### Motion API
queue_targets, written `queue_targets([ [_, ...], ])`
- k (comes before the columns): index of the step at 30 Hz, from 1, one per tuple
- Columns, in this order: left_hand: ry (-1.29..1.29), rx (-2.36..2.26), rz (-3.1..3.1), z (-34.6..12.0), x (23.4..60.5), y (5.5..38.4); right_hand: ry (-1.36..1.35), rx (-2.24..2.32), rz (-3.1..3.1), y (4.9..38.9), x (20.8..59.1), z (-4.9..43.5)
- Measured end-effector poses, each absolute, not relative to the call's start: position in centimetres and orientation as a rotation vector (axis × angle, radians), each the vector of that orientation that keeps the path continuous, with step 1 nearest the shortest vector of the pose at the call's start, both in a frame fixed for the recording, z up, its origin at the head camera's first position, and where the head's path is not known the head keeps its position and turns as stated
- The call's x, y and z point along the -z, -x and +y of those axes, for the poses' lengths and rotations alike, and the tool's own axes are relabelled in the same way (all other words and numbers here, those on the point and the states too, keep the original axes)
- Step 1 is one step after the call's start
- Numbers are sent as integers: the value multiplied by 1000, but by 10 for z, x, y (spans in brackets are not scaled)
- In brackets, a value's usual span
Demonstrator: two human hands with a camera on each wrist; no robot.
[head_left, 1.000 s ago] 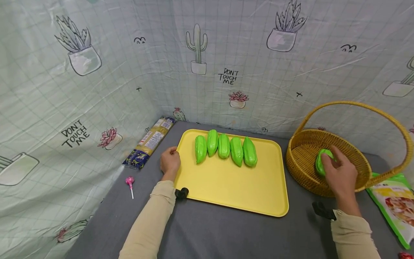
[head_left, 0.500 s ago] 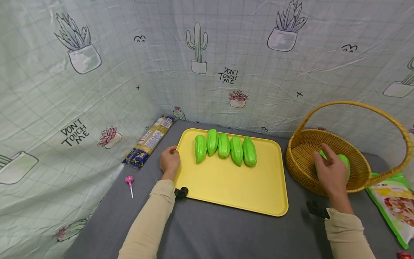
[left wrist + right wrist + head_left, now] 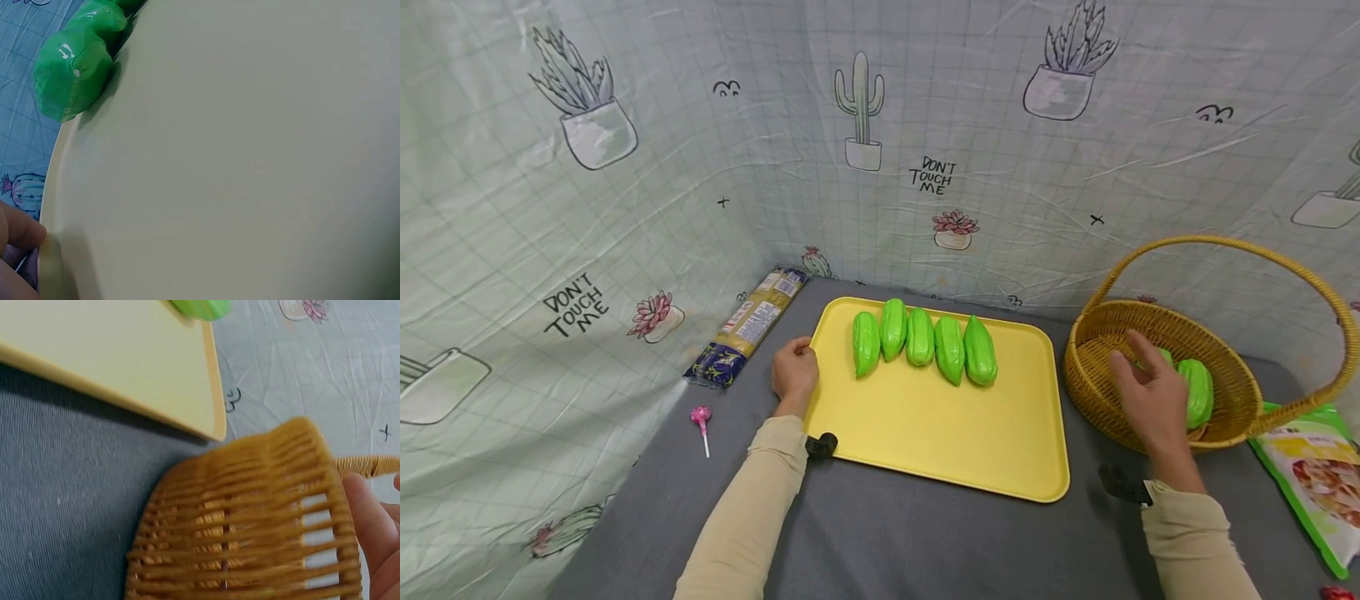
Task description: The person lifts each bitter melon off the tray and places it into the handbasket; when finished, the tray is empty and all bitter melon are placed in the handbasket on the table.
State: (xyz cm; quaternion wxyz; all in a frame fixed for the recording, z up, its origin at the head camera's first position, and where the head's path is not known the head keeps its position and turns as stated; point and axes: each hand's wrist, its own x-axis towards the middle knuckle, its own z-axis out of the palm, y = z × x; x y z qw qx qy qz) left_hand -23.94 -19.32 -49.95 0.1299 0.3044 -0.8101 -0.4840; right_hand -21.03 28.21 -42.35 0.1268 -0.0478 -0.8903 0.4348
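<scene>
Pinches yellow tray (image 3: 925, 429) with left hand (image 3: 794, 373), parts thumb and forefinger of right hand (image 3: 1156, 404) over basket (image 3: 1087, 398) beside green gourd (image 3: 1199, 393) lying lengthwise front to back, and mostly hides another gourd (image 3: 1165, 356).

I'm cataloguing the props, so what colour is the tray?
The tray is yellow, rim included; the head view shows it best.

Yellow rectangular tray (image 3: 925, 425) with rounded corners and raised rim, lying flat on the tabletop (image 3: 940, 542). Near its far edge, five glossy, ridged green fruits (image 3: 920, 337) lie side by side, pointing lengthwise away. Just right, a brown wicker basket (image 3: 1084, 392) with arched handle stands upright, containing apparently two similar fruits (image 3: 1198, 393), one largely hidden.
</scene>
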Motion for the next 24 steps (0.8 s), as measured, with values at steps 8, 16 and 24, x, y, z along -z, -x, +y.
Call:
queue_targets([
  [8,-896,1419,-2353,-193,500,239,64,-1282,-2615,214,427,270],
  [16,-900,1415,-2356,-192,499,239,-7,-1316,-2612,217,429,260],
  [24,-892,1412,-2357,-193,498,239,-71,-1312,-2581,220,432,247],
])
